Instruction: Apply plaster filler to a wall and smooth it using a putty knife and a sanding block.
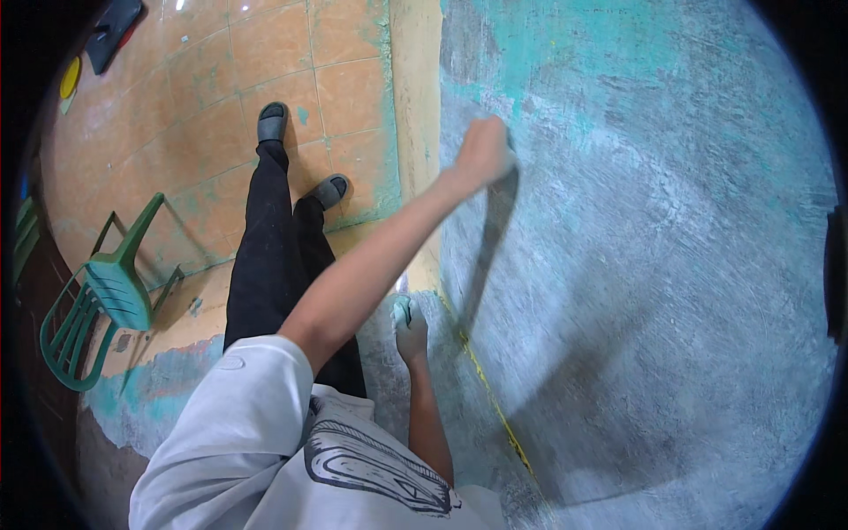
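Observation:
My left hand (pixel 483 152) reaches across to the patchy grey-and-turquoise wall (pixel 636 283) on my right, fingers curled in a fist against it; whatever it may hold is hidden, and the hand is slightly blurred. Lower down, beside the base of that wall, my right hand (pixel 410 336) grips a pale green crumpled item (pixel 402 308), perhaps a cloth. A thin yellow streak (pixel 484 380) runs along the surface to the right of this hand. My legs in black trousers and grey slides stretch toward the upper middle.
Orange floor tiles (pixel 203 79) with turquoise smears cover the upper left. A green plastic chair (pixel 124 291) stands at the left, near peeling grey and turquoise patches (pixel 146 389). A dark object (pixel 110 31) and a yellow round item (pixel 70 78) lie in the far corner.

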Available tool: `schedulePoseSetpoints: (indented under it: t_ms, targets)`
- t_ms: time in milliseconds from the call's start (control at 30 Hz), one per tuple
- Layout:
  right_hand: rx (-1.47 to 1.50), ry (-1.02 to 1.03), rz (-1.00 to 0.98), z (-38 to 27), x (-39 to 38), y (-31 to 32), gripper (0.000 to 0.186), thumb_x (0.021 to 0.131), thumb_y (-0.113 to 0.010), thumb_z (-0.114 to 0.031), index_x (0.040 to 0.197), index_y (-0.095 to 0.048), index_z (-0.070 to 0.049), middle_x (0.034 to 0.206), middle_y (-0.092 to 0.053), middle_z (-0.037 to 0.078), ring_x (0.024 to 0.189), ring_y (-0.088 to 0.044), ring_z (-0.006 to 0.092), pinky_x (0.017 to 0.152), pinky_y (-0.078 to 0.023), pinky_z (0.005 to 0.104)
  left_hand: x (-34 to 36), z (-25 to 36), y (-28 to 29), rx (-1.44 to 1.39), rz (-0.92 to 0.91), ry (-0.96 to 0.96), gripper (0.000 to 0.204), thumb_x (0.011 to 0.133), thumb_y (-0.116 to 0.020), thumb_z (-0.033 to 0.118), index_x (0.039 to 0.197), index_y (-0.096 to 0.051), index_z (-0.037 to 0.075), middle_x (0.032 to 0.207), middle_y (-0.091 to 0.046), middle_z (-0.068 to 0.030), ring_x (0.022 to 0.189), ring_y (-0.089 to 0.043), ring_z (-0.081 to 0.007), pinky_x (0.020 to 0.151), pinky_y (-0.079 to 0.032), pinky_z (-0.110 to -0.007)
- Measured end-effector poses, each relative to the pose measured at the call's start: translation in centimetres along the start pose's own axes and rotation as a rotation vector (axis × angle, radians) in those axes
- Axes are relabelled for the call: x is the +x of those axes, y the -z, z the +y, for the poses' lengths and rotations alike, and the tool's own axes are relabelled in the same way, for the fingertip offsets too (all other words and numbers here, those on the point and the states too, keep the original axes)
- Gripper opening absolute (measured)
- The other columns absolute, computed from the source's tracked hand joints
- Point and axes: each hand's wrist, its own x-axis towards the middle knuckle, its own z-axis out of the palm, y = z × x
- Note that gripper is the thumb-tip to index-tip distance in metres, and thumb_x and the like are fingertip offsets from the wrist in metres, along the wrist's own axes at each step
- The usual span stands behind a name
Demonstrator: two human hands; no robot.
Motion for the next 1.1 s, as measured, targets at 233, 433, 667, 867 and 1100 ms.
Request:
schedulePoseSetpoints:
  t_ms: [233, 433, 667, 867, 1100]
  targets:
    - [-0.004, 0.199, 0.104, -0.7, 0.1, 1.2, 0.019, 0.095, -0.051, -0.015, 0.097, -0.057, 0.003, 0.081, -0.061, 0.019, 0.076, -0.060, 0.0312, 0.072, -0.047, 0.0406, -4.7, 9.9, 0.7, -0.072, -0.040, -0.170, 0.005, 0.065, -0.054, -0.010, 0.070, -0.057, -0.010, 0.078, -0.060, -0.0328, 0.078, -0.061, -0.0500, 0.068, -0.052, -0.053]
    - [-0.064, 0.064, 0.049, -4.0, 0.3, 2.0, 0.024, 0.096, -0.051, -0.018, 0.104, -0.058, 0.003, 0.081, -0.062, 0.016, 0.074, -0.060, 0.0265, 0.071, -0.047, 0.0371, -0.2, 1.2, -0.2, -0.018, 0.089, -0.026, 0.008, 0.064, -0.058, -0.007, 0.070, -0.061, -0.010, 0.075, -0.059, -0.0354, 0.076, -0.062, -0.0504, 0.067, -0.052, -0.052]
    - [-0.226, 0.172, 0.106, -1.9, 0.0, 2.0, 0.025, 0.096, -0.050, -0.019, 0.105, -0.058, 0.002, 0.083, -0.064, 0.016, 0.076, -0.062, 0.0285, 0.072, -0.048, 0.0393, -4.5, 6.3, -1.0, 0.007, -0.027, -0.058, 0.007, 0.064, -0.059, -0.006, 0.069, -0.062, -0.009, 0.075, -0.058, -0.0362, 0.076, -0.062, -0.0505, 0.065, -0.052, -0.051]
    - [-0.133, 0.183, 0.073, -2.2, 0.0, 1.6, 0.023, 0.096, -0.050, -0.019, 0.101, -0.057, 0.001, 0.085, -0.062, 0.022, 0.080, -0.062, 0.0377, 0.072, -0.047, 0.0427, -2.2, 3.6, -1.4, -0.072, 0.096, -0.035, 0.008, 0.065, -0.060, -0.005, 0.070, -0.059, -0.011, 0.075, -0.059, -0.0351, 0.079, -0.062, -0.0507, 0.066, -0.052, -0.052]
    - [-0.120, 0.101, 0.076, 0.0, 1.2, 1.0, 0.025, 0.095, -0.050, -0.021, 0.101, -0.056, 0.002, 0.089, -0.061, 0.027, 0.086, -0.059, 0.0442, 0.076, -0.046, 0.0459, -2.8, 3.8, -1.3, -0.012, -0.007, -0.120, 0.006, 0.066, -0.060, -0.004, 0.070, -0.059, -0.009, 0.075, -0.058, -0.0342, 0.078, -0.063, -0.0487, 0.066, -0.051, -0.051]
